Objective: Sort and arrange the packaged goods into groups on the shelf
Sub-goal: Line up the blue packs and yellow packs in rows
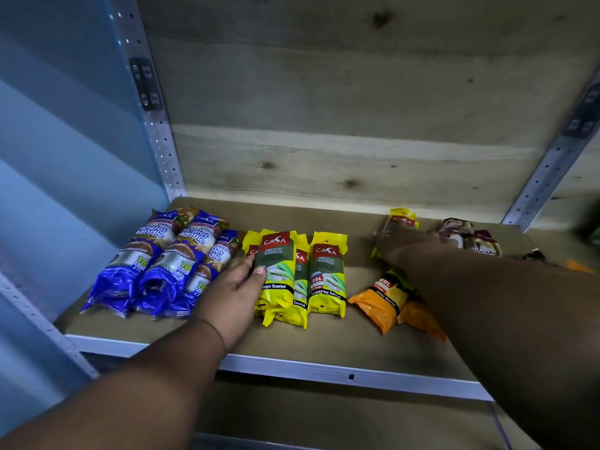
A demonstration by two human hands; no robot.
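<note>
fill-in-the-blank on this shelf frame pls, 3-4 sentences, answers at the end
1. The packs grouped at the far left of the shelf are ____ in colour.
2. The left hand rests against the group of ____ Casa lemongrass packs.
3. The right hand reaches toward a lone yellow pack at the ____ of the shelf.
4. The packs under the right forearm, marked 60L, are ____.

Missing words: blue; yellow; back; orange

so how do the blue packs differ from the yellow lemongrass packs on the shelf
The blue packs lie slanted at the shelf's left end; the yellow packs sit straighter, mid-shelf. Blue reads "Singlet Handle", yellow "Lemongrass Scented". Only the yellow group is touched, by the left hand. Both carry the CASA logo.
</note>
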